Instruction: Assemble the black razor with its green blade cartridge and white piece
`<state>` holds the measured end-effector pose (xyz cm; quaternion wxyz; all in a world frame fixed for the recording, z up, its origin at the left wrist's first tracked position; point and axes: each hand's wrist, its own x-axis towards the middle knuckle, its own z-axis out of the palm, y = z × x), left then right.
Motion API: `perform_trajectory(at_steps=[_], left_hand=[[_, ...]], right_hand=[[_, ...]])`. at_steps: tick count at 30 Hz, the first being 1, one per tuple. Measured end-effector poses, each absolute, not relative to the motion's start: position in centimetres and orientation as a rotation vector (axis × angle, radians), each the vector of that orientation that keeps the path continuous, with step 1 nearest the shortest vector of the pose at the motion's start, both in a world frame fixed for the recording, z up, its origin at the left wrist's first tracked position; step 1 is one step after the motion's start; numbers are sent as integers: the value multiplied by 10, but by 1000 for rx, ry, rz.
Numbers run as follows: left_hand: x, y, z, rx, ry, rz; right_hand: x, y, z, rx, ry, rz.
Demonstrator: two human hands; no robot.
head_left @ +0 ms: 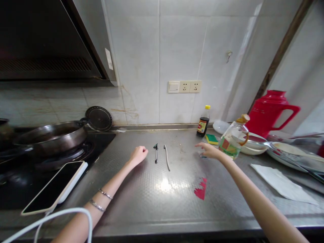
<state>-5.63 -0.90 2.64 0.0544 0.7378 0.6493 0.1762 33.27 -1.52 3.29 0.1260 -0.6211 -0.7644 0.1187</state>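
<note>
1. Cord (166, 158), pale and slender, is laid lengthwise on the steel counter (152, 209), seemingly kept apart from the razor-like tool (156, 154) on its left so that each can be picked out singly.
2. Left of the cord, beyond that tool, the left hand (138, 155) is held loosely curled; whether anything is enclosed cannot be told.
3. Well right of the cord, the right hand (209, 150) is lowered, half open, over a small clear-blue item (201, 156); its grip cannot be confirmed.
4. Farther back, right of the cord, the soy sauce bottle (203, 123) and sponge (212, 139) are set, presumably for spacing.
</note>
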Motion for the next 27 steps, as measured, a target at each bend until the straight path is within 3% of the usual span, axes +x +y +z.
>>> perform_trajectory(at_steps=[7,16,23,27], left_hand=[[-59,-1,23,2215,1935,606],[-50,-4,24,2156,1944,663],[-25,-6,32,2431,1598,941],[-2,-12,40,2677,1453,811]], right_hand=[[378,-12,13,-1884,-2173,517],[390,-6,1,-1744,-2120,460],[343,-2,17,-1515,-2181,431],[296,-7,30,-1327,-2275,387]])
